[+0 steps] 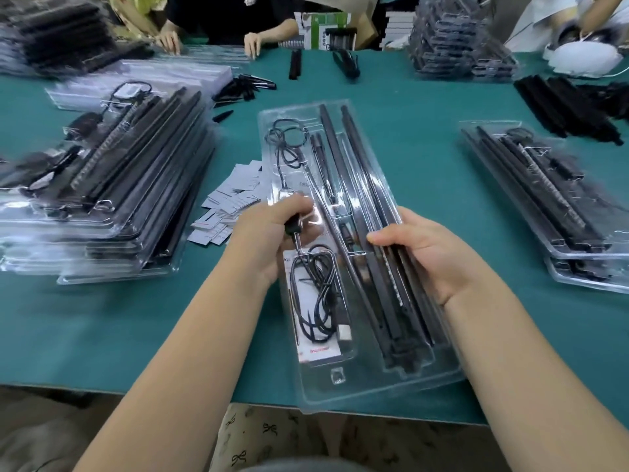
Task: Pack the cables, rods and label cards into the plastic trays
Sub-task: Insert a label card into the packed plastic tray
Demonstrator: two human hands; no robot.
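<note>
A clear plastic tray (340, 390) lies lengthwise in front of me on the green table. Long black rods (354, 158) fill its right channels. A coiled black cable (315, 287) with a USB plug lies on a white label card (318, 352) in the near left pocket. A second thin cable (284, 144) loops at the far left. My left hand (272, 226) pinches a small black plug on a thin metal wand over the tray. My right hand (425, 253) grips the rods and the tray's right edge.
A tall stack of packed trays (102, 185) stands at the left, two more packed trays (551, 206) at the right. Loose label cards (231, 199) lie between the left stack and my tray. Loose black rods (571, 107) and other people's hands (253, 44) are at the far side.
</note>
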